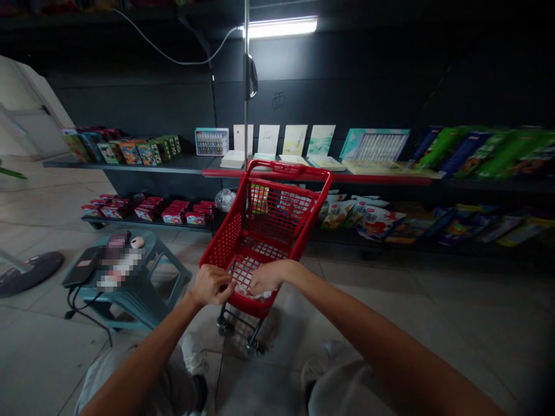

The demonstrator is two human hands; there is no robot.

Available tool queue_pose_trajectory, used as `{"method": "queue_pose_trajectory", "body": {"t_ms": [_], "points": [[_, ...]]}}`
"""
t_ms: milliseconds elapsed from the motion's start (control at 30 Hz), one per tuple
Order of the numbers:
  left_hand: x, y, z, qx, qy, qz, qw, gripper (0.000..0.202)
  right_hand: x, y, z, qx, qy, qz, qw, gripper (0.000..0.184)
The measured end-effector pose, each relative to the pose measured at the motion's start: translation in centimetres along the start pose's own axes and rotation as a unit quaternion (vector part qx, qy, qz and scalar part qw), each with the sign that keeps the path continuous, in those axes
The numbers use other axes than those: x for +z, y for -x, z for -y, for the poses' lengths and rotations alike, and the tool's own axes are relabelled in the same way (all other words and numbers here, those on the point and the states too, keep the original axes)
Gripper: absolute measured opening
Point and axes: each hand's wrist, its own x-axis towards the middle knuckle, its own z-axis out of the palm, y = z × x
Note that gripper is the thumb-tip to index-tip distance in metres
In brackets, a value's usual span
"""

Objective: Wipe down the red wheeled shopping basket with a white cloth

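Observation:
A small red shopping cart [265, 231] stands on the tiled floor in front of me, its handle toward the shelves. Both my hands reach over its near rim. My left hand [211, 284] is curled at the rim's left side, fingers bent inward. My right hand [267, 277] is closed over something pale and crumpled [260, 293] lying in the basket's near end; I cannot make out what it is. The two hands almost touch. My knees and shoes show below.
Dark shelves [303, 173] along the back wall carry boxed toys, art sets, notebooks and packets. A teal plastic stool [143, 289] at the left holds a phone, a mouse and cables. A fan base [30, 271] sits on the floor far left.

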Motion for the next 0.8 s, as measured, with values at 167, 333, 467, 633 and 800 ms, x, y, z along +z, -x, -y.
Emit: {"method": "queue_pose_trajectory", "body": {"t_ms": [167, 333, 467, 633, 800], "points": [[0.0, -0.2, 1.5, -0.012, 0.022, 0.032, 0.999, 0.039, -1.6, -1.7, -1.0, -0.015, 0.031, 0.054, 0.998, 0.033], [0.0, -0.6, 2.9, -0.004, 0.044, 0.029, 0.999, 0.033, -2.5, -1.1, -3.0, 0.042, 0.047, 0.025, 0.998, 0.032], [-0.3, -0.7, 4.0, -0.031, 0.047, 0.032, 0.998, 0.029, -4.1, 1.5, -7.0, 0.157, 0.029, -0.007, 0.987, 0.040], [-0.5, -0.3, 6.2, -0.076, 0.042, 0.050, 0.995, 0.032, -5.7, 5.0, -13.8, 0.324, 0.018, -0.098, 0.941, 0.041], [-1.1, -1.2, 6.5, -0.140, 0.034, 0.012, 0.989, 0.037, -5.0, 6.5, -17.8, 0.390, 0.020, -0.158, 0.907, 0.045]]}}
